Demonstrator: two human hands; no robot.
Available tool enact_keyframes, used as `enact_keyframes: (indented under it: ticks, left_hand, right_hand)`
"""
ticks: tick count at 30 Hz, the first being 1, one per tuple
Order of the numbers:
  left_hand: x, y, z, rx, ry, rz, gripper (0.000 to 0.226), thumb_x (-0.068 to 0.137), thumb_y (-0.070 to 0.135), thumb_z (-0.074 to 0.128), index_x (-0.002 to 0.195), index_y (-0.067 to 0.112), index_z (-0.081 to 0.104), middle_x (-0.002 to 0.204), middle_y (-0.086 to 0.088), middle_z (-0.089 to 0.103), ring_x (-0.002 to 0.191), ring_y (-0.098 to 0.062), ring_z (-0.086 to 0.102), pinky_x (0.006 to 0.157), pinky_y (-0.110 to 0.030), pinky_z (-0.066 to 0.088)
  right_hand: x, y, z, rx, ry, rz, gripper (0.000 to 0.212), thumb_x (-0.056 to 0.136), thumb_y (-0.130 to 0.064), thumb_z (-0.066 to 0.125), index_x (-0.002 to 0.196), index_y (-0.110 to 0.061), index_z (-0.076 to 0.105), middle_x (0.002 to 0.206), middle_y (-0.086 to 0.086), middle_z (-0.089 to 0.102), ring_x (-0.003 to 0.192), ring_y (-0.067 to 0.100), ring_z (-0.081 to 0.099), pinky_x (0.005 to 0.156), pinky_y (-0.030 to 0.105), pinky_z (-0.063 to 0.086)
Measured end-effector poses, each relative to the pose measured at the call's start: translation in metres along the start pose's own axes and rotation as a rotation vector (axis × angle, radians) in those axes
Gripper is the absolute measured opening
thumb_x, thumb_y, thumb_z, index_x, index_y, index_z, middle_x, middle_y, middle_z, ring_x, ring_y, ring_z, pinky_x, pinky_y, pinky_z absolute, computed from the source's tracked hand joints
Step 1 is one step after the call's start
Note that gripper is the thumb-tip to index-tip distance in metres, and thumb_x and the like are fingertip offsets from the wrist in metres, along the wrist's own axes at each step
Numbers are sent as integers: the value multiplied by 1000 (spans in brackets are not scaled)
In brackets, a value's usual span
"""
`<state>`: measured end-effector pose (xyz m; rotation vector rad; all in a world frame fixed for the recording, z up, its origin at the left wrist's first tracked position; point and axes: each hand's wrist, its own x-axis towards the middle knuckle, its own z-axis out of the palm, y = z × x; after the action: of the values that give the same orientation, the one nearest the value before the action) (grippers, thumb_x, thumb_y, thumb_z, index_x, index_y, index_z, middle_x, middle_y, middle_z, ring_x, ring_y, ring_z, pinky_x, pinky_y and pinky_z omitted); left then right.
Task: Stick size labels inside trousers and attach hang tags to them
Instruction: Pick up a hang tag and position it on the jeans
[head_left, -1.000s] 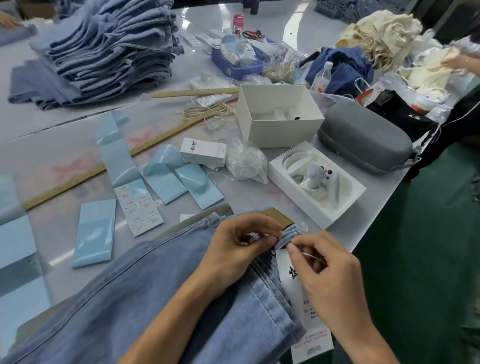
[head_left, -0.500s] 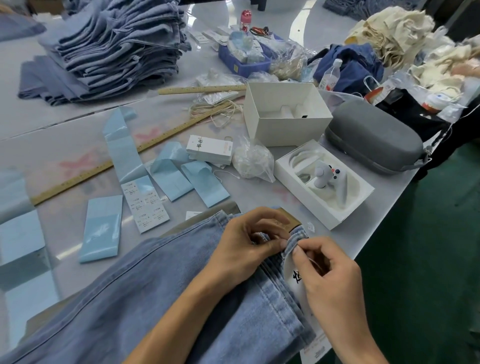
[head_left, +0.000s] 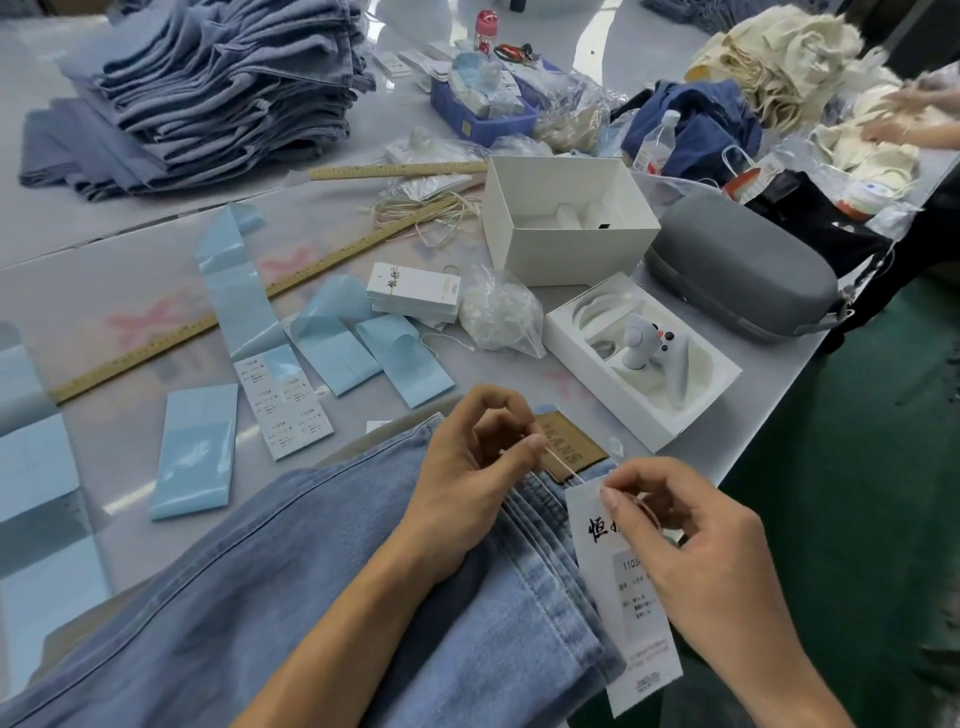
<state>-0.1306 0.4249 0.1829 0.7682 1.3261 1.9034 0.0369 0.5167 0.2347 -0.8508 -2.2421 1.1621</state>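
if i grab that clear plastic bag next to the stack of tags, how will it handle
The bag looks crinkled and lumpy, so it would probably sag and change shape in the hand. Its film is thin and glossy, so likely slippery and light. It slumps on the table, so it should slide rather than roll if pushed.

We see light blue denim trousers (head_left: 291, 587) at lower left, carrying a tan patch (head_left: 569, 447). The hang tag (head_left: 631, 618) at lower right is white with black characters. Pale blue backing strips (head_left: 195, 452) lie on the grey desk (head_left: 130, 249), which shows faded pink marks. The floor (head_left: 857, 467) at right is dark green.
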Motion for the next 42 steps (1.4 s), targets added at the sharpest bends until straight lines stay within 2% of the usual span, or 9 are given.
enact_keyframes:
  ticks: [7,11,13,16,21,28,33,36,42]
  left_hand:
    - [2,-3,-2,-27,129,-5,9,97,-3,62,97,3,56,85,-9,65,75,-29,71,60,-31,57]
    - [3,-5,-3,-87,209,-6,10,95,-2,65,96,1,55,92,-20,68,90,-34,75,67,-35,63]
    - [4,-5,-5,-154,233,-12,12,93,-4,67,93,1,56,96,-28,64,93,-38,75,70,-35,63]
    - [6,-7,-9,-296,256,-27,17,86,-5,72,92,1,58,93,-25,64,91,-44,74,72,-37,62]
    - [8,-7,-14,-350,209,-50,23,81,3,81,91,4,60,91,-18,67,89,-41,75,69,-33,61]
    - [6,-9,-16,-244,90,-15,19,89,10,77,92,13,58,92,-11,69,83,-28,73,66,-28,56]
    - [6,-13,-14,-186,1,13,16,98,5,63,101,13,50,97,-12,64,86,-31,72,72,-34,57]
    - [6,-12,-12,-135,-30,20,17,98,0,60,101,11,48,93,-15,62,79,-27,66,68,-33,50]
    - [4,-8,-10,-126,-37,-10,20,95,1,63,106,8,48,92,-15,61,71,-24,51,62,-29,44]
  right_hand:
    - [4,5,-15,-41,-40,62,16,80,-44,64,89,-34,72,83,-18,72,82,3,70,53,13,52]
    - [8,11,-26,-47,-67,92,5,82,-35,69,83,-37,73,79,-18,74,80,-1,70,54,13,54]
    - [9,12,-31,-9,-66,105,6,81,-36,69,83,-35,74,80,-15,75,83,-1,71,57,14,56]
    - [12,9,-35,122,-48,146,16,74,-44,71,86,-34,76,82,-6,77,86,6,73,61,18,58]
    - [14,4,-30,334,-154,206,26,72,-43,86,92,-27,80,91,6,78,91,21,75,65,28,62]
    - [17,6,1,362,-238,145,25,80,-24,74,103,-34,80,99,4,78,93,22,74,87,25,58]
    - [19,7,9,311,-203,134,19,82,-34,72,99,-38,80,100,-3,77,91,16,72,78,25,59]
    - [19,8,13,282,-159,145,17,82,-39,71,97,-37,80,100,-5,72,90,21,69,77,44,60]
    - [20,12,15,263,-147,124,16,87,-34,69,98,-37,79,98,-3,74,89,20,71,73,35,61]
